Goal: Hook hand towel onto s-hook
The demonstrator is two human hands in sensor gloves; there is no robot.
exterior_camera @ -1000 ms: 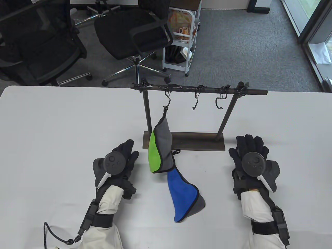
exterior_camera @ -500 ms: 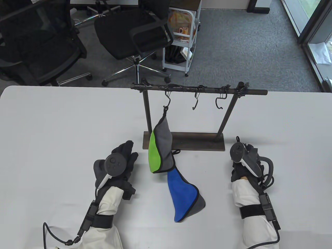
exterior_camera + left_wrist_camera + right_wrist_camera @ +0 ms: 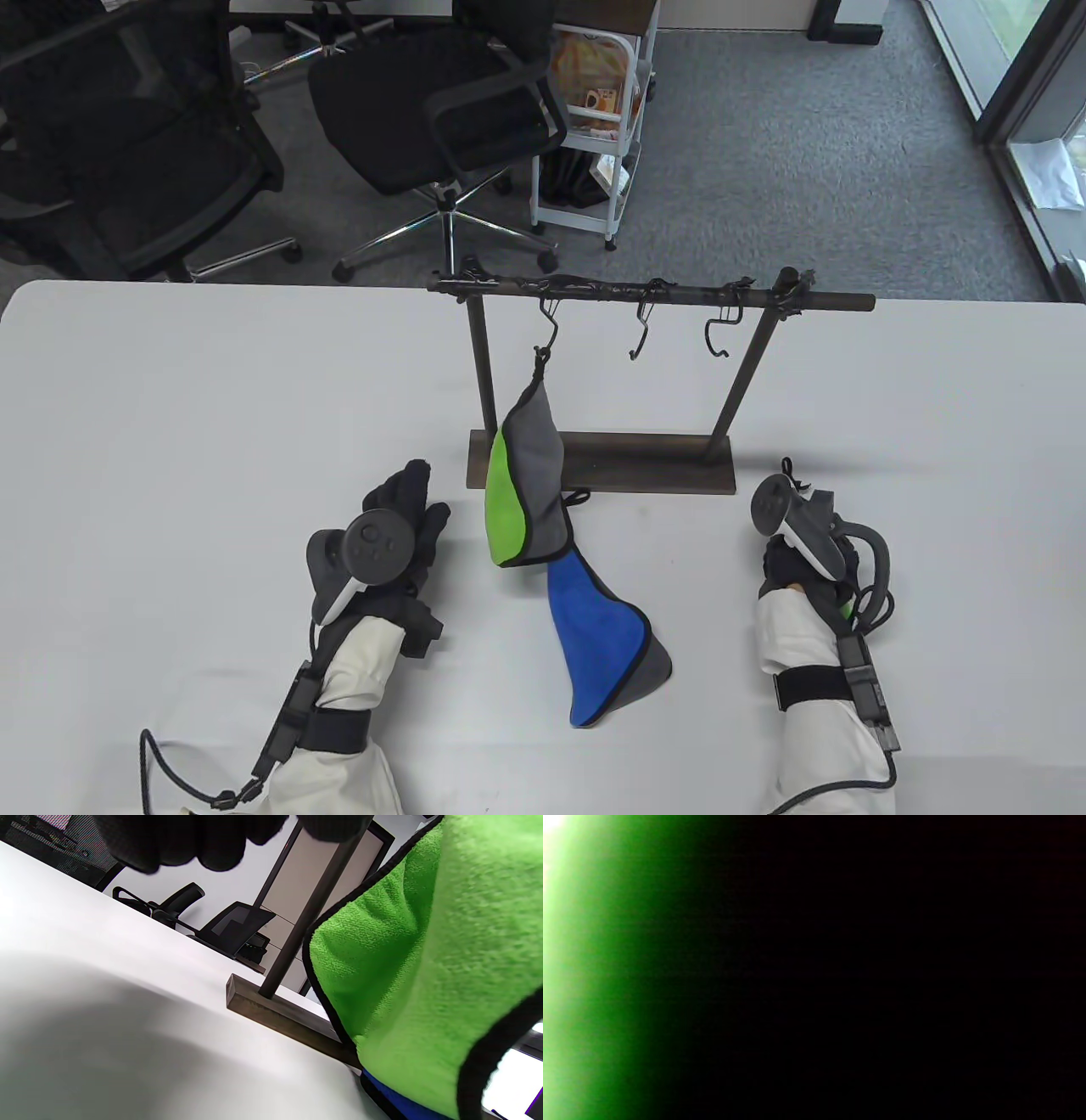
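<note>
Colours, as seen now

Counter (image 3: 212,407) plain white. Rack (image 3: 594,463) dark brown, s-hooks (image 3: 551,327) black. Hung towel (image 3: 526,484) half lime green, half grey, black edge trim; in the left wrist view its green face (image 3: 424,963) reads bright and fuzzy. Second towel (image 3: 598,649) royal blue with a grey corner, black trim. Left hand (image 3: 399,531) and right hand (image 3: 797,560): black gloves, dark grey trackers, white sleeves. Chairs (image 3: 424,102) black, cart (image 3: 594,127) white, carpet (image 3: 806,170) speckled grey. Right wrist view mostly black, green glow at left edge.
</note>
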